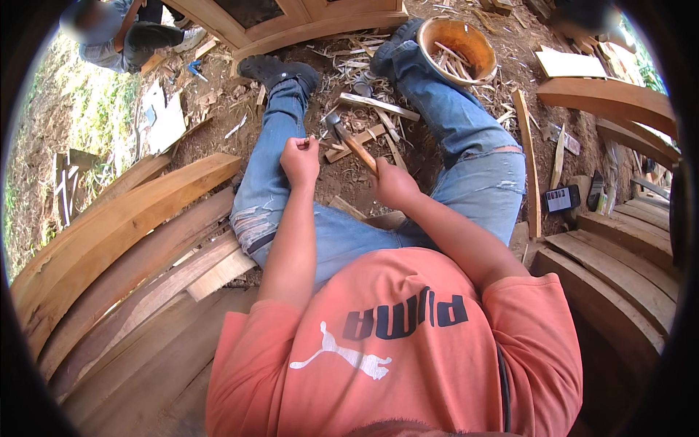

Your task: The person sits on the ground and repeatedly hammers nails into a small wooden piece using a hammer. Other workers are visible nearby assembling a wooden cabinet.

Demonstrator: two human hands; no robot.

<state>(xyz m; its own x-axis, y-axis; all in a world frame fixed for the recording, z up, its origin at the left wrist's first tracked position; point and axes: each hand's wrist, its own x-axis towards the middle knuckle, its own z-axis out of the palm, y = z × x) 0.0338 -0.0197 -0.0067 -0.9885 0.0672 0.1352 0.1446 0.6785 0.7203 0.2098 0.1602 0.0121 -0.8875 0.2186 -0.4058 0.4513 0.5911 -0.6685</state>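
My right hand (397, 185) is wrapped round the wooden handle of a hammer (357, 148). Its dark metal head points up and to the left, over the ground between my knees. Close by on the left, my left hand (300, 162) is closed in a pinch above my left leg, apart from the hammer. Whatever sits between those fingertips is too small to name. Beneath the hammer, short wood strips (354, 143) lie across one another on the dirt. A longer pale strip (379, 106) lies just beyond them.
A bucket (489, 76) with wood scraps stands by my right foot. Beyond my feet is a wooden frame (320, 33). Curved beams (124, 218) flank my left, planks (619, 266) my right, near a phone (561, 199). Another person (135, 40) sits at the far left.
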